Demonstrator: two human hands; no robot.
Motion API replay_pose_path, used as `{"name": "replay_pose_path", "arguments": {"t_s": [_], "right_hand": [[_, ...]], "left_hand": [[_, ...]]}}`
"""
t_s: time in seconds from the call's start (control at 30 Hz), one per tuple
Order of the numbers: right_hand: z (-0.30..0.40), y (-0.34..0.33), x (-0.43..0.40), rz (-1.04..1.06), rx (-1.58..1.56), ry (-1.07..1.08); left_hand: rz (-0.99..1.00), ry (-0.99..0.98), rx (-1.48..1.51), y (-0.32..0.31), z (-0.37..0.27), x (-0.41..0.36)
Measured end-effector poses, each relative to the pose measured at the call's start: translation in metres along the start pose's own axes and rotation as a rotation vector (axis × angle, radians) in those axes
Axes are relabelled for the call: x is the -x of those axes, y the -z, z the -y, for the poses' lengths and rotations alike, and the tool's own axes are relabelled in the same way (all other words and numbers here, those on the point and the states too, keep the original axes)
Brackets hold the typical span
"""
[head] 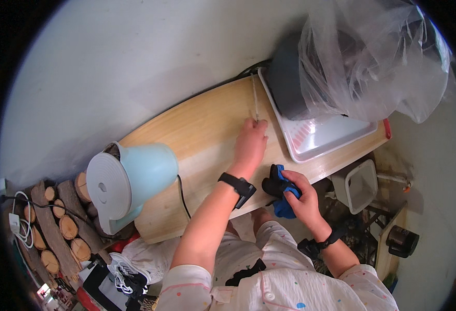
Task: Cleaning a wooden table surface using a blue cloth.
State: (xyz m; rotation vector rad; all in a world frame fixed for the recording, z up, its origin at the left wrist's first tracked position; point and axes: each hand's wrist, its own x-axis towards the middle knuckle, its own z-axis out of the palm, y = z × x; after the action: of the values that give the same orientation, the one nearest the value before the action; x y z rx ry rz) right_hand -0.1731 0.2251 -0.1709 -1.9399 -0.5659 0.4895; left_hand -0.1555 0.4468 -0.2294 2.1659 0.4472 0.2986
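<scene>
My left hand (252, 142) is over the wooden tabletop (200, 155), its fingertips pinched on the end of a thin pale stick or cord (255, 95) that runs back towards the wall. Near the table's front edge, my right hand (303, 194) grips a blue and black fabric item (284, 210), perhaps a glove; part of it hangs past the edge. A white tray (294, 149) with a pink pattern lies just right of my left hand. Each of my wrists wears a black strapped device.
On the tray stands a dark grey container (286, 85), partly under clear plastic sheeting (368, 77). A light blue electric kettle (152, 175) stands at the table's left end, a black cord beside it. Cut logs (68, 227) are piled at the left. Below right is a pale plastic bin (362, 186).
</scene>
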Motion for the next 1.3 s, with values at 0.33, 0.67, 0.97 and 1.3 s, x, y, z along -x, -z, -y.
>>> {"name": "replay_pose_path", "arguments": {"t_s": [0.33,0.67,0.97,1.3], "right_hand": [[0.015,-0.073,-0.136,-0.247,0.471,0.389],[-0.039,-0.113,-0.226,-0.121,0.878,0.307],[-0.018,-0.14,-0.211,-0.052,1.369,0.495],[0.02,-0.116,-0.191,0.055,1.048,0.461]], "left_hand": [[-0.158,0.192,0.593,0.075,-0.04,-0.045],[-0.18,0.171,0.65,0.092,-0.044,-0.034],[-0.236,0.066,0.635,0.061,-0.055,-0.024],[-0.199,0.0,0.375,0.011,-0.086,-0.039]]}}
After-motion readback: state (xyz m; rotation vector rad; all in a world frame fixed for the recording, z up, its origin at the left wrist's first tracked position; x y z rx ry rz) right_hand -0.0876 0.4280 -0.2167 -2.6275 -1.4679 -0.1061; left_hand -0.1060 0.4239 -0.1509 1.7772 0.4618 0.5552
